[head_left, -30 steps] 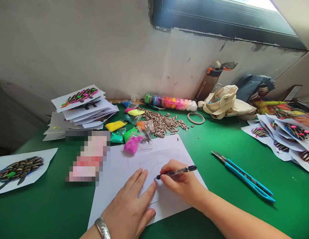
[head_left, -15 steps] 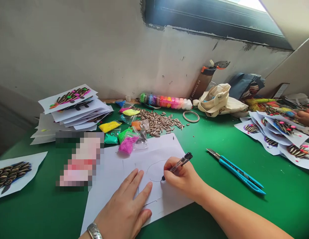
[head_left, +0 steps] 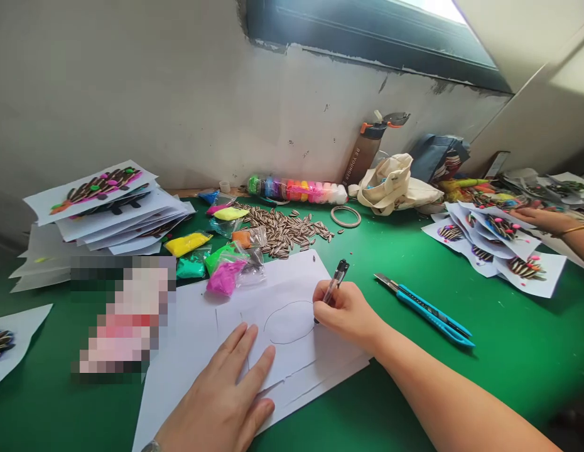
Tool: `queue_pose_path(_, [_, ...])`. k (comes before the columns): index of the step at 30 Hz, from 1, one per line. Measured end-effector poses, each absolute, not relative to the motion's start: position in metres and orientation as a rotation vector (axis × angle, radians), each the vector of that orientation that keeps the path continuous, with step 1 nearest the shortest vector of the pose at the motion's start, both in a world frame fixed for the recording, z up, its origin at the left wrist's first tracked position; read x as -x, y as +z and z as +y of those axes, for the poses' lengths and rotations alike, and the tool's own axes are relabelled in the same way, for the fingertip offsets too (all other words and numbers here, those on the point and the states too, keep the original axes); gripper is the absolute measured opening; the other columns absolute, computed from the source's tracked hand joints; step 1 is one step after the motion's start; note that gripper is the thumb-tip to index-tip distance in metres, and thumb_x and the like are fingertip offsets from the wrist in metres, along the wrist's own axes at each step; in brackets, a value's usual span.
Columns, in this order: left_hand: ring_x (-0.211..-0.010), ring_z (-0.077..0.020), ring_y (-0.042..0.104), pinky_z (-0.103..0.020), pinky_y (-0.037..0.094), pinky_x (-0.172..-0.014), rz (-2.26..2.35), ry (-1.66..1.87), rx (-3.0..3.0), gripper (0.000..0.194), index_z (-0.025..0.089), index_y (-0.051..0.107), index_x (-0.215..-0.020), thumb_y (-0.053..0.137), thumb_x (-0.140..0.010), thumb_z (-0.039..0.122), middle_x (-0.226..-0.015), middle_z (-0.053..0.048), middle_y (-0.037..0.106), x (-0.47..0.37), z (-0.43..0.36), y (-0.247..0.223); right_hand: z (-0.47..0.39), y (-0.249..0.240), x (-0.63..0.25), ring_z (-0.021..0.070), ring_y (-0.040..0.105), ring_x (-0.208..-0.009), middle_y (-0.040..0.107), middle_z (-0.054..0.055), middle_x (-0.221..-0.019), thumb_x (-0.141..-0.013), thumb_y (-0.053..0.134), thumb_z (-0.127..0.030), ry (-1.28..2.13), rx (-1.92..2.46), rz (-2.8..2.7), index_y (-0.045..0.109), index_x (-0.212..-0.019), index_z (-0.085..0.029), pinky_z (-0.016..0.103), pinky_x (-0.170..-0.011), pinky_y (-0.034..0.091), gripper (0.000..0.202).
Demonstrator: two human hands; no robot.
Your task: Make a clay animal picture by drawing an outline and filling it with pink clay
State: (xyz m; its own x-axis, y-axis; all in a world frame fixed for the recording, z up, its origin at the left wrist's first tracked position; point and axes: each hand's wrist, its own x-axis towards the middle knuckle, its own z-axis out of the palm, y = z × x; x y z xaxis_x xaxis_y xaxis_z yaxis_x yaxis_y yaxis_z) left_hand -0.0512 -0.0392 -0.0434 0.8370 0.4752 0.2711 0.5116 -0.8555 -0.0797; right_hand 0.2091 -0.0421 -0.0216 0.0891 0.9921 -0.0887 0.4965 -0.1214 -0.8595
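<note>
My right hand [head_left: 346, 314] grips a black pen [head_left: 337, 282], its tip down on the white paper [head_left: 292, 282]. A thin dark oval outline [head_left: 264, 323] lies under it, with a gap at the lower left. My left hand [head_left: 221, 383] rests flat on the paper to the left of the oval, fingers spread. A few straight lines run across the sheet near those fingers. Bags of coloured clay, among them a pink one [head_left: 226, 276], touch the paper's far edge, and sunflower seeds [head_left: 282, 231] lie in a heap behind.
A blue utility knife [head_left: 428, 314] with its blade out lies to the right. Stacked seed pictures [head_left: 108, 216] stand at the left, more [head_left: 497, 242] at the right near another person's hand [head_left: 541, 220]. A tape roll [head_left: 345, 216], bottle [head_left: 365, 154] and cloth bag [head_left: 390, 185] are behind.
The drawn curve has grown into a nearly full oval as my right hand moved the pen along its right side. The view has turned right. Another person's hand shows more.
</note>
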Motion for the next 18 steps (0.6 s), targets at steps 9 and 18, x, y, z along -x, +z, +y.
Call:
queue_pose_path(9, [-0.116,-0.0293,0.056,-0.03,0.056,-0.081,-0.659,-0.391,2.82,0.047,0.026,0.058,-0.124,0.055,-0.082,0.047,-0.13,-0.012,0.057,0.051,-0.03,-0.041,-0.034,-0.021,-0.217,0.008,0.035,-0.048,0.037,-0.007,-0.049,-0.064,0.045,-0.016,0.884,1.725,-1.453,0.045,-0.056,-0.02,0.019,-0.045,0.027,0.008])
queue_pose_path(18, [-0.122,-0.0291,0.051,-0.032,0.052,-0.09,-0.735,-0.384,2.92,0.049,0.029,0.053,-0.129,0.056,-0.083,0.047,-0.137,-0.01,0.051,0.055,-0.031,-0.047,-0.03,-0.02,-0.221,0.0085,0.036,-0.05,0.038,-0.006,-0.051,-0.065,0.044,-0.016,0.841,1.705,-1.417,0.045,-0.057,-0.019,0.019,-0.047,0.028,0.009])
